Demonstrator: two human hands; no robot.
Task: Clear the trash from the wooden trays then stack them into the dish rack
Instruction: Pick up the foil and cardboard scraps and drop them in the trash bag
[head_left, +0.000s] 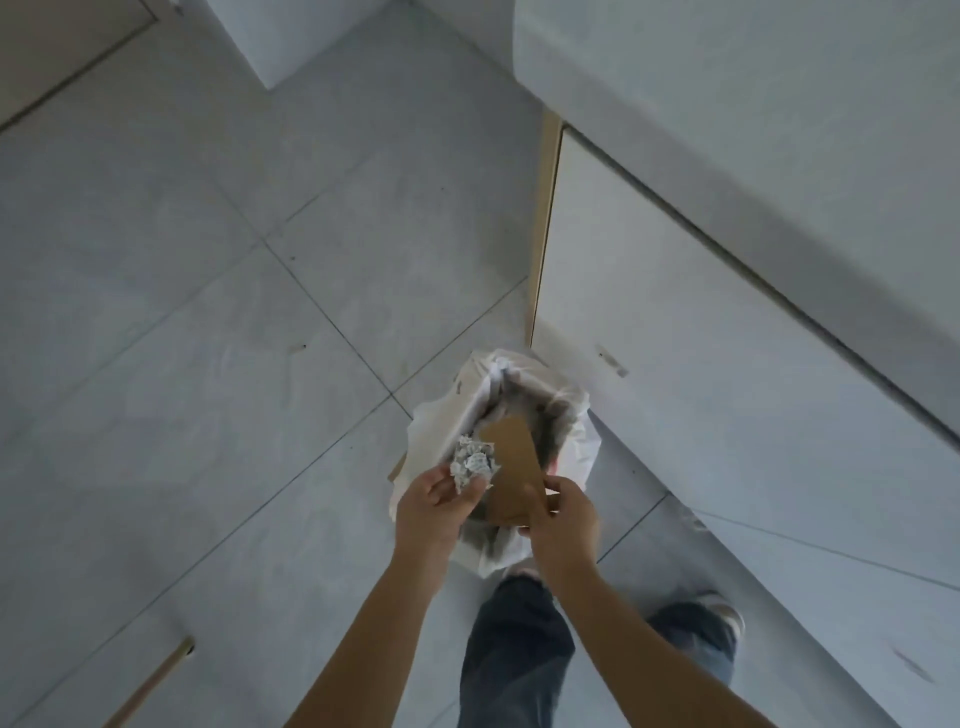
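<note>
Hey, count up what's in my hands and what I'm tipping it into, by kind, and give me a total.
Wooden tray: 1, in the right hand
Crumpled paper: 1, in the left hand
Lined bin: 1
Total: 3

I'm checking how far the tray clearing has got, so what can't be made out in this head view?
- Dish rack: not in view, outside the frame.
- Bin contents: hidden by the wooden tray and dark liner.
- Tray's near end: covered by the right hand.
- Crumpled paper: print too small to read; the left hand hides its underside.
- Other trays: none in view.
</note>
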